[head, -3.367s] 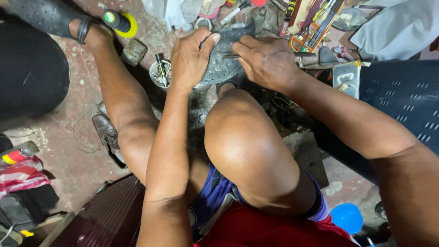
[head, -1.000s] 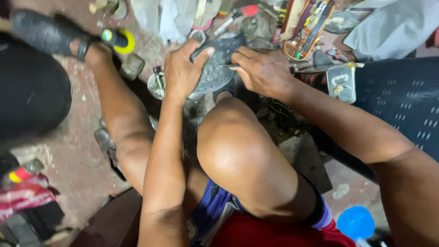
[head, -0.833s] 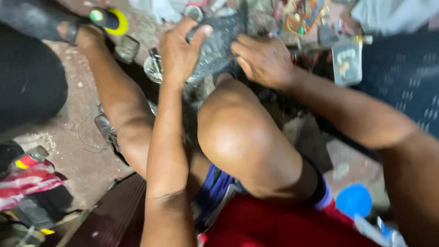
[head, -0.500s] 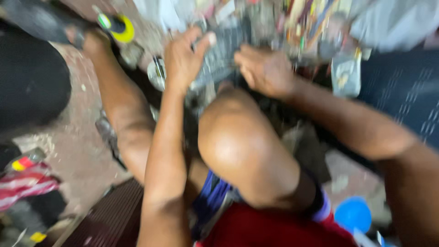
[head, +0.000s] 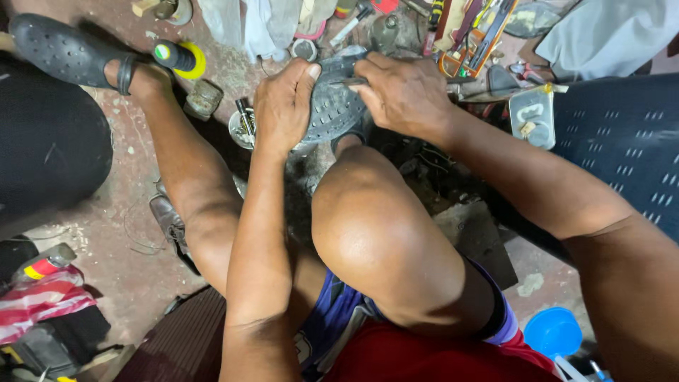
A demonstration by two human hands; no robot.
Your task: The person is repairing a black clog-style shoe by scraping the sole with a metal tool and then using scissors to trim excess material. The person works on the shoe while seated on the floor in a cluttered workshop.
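- The left hand (head: 283, 106) is clamped over the near edge of a grey shoe sole (head: 332, 106), and the right hand (head: 403, 95) is closed on a thin tool (head: 348, 82) laid against it.
- The work is judged to be mid-way: no finished seam or loosened part can be made out.
- The sole is held just beyond the raised knee (head: 375, 226), tread up, dotted with small studs and worn dull.

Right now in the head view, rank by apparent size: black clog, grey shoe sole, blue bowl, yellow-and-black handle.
1. black clog
2. grey shoe sole, partly covered by the left hand and right hand, so unsure against the clog
3. blue bowl, nearer the camera
4. yellow-and-black handle
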